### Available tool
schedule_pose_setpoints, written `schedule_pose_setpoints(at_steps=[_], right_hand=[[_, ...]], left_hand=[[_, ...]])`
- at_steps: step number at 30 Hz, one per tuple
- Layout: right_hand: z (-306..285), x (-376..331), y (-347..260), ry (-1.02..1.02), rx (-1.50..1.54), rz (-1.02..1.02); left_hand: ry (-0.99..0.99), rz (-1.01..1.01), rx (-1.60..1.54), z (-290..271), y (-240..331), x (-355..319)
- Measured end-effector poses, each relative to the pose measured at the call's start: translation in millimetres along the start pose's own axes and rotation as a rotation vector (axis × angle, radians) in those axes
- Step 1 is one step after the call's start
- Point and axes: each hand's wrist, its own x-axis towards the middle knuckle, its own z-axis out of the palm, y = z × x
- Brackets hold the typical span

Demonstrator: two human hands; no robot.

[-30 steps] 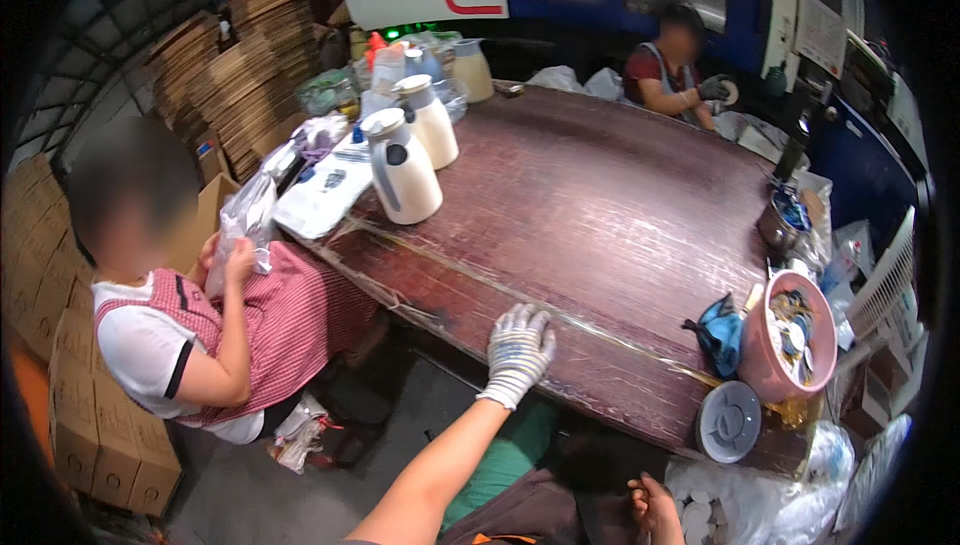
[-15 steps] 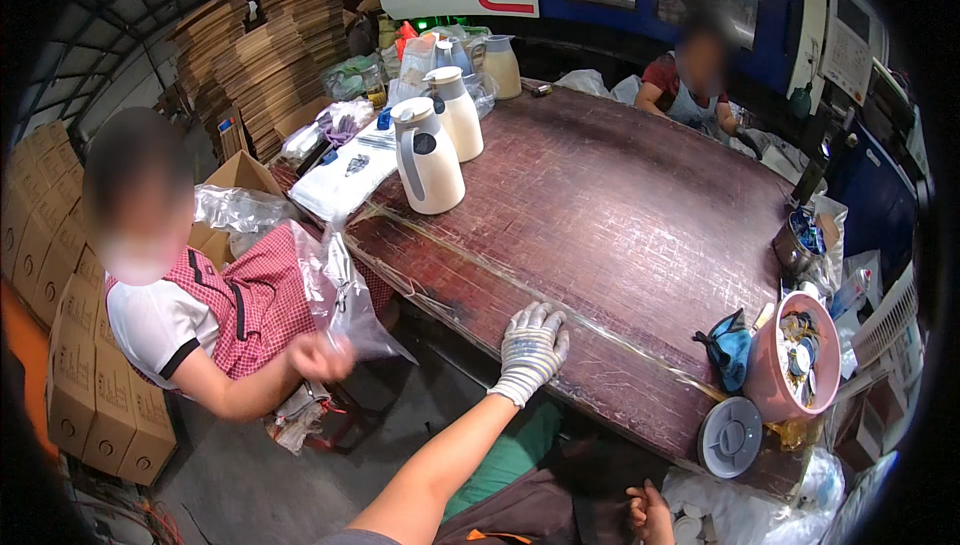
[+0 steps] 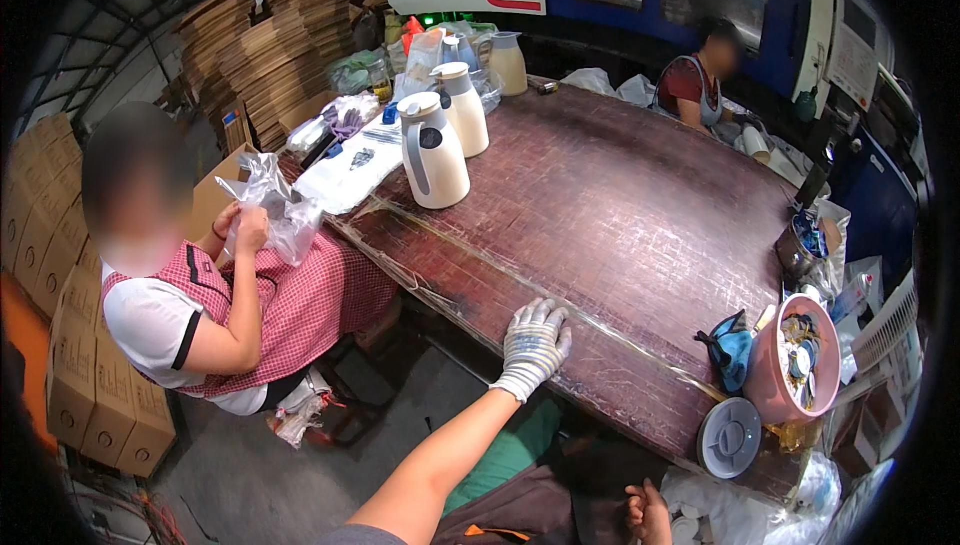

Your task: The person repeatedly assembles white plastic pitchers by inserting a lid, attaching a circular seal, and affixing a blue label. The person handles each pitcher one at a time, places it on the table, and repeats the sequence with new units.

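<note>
Evidently, as far as I can judge over my feed, the gloved left hand [image 3: 535, 345] rests on the table [image 3: 620, 215] as a prop, since it lies palm down just inside the near edge with the forearm slanting up behind it; that grip is laid out long and loose, its fingers touching only the tabletop and pinching nothing that I can see. At about 5 o'clock from it is the bare right hand [image 3: 648, 515], low by the dark cloth of the lap; its fingers look curled, but I cannot tell whether that grip is pressed together or has something inside it; just beside it, toward 2 o'clock, is a clear plastic bag [image 3: 690, 490] with white discs [image 3: 685, 529], perhaps put there to suit that arm. Taking the left hand as my centre, the pink bucket [image 3: 764, 375] of small parts stands at 3 o'clock, and the grey round lid [image 3: 729, 438] lies at 4, both probably parked at that end for an easy reach; the nearest cream jug [image 3: 438, 165] stands upright at 11, seemingly set inward so that no elbow tips it; out at 9, a seated co-worker [image 3: 215, 315] holds a crumpled clear bag [image 3: 285, 220] up in both hands, I suppose to work at it closely.
</note>
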Motion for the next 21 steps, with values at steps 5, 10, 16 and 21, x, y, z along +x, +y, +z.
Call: schedule_pose_setpoints(at_steps=[5, 10, 16, 21], right_hand=[[2, -2, -1, -0.014, -0.025, 0.003], [-3, 1, 4, -0.056, -0.030, -0.034], [-11, -1, -3, -0.196, 0.046, 0.005], [-16, 4, 1, -0.200, 0.024, -0.008]], left_hand=[[0.016, 0.012, -0.002, 1, -2, -1], [0.033, 0.012, -0.008, 2, -1, -2], [0.021, 0.013, -0.004, -1, 0, 0], [0.016, 0.007, 0.005, -1, 0, -3]])
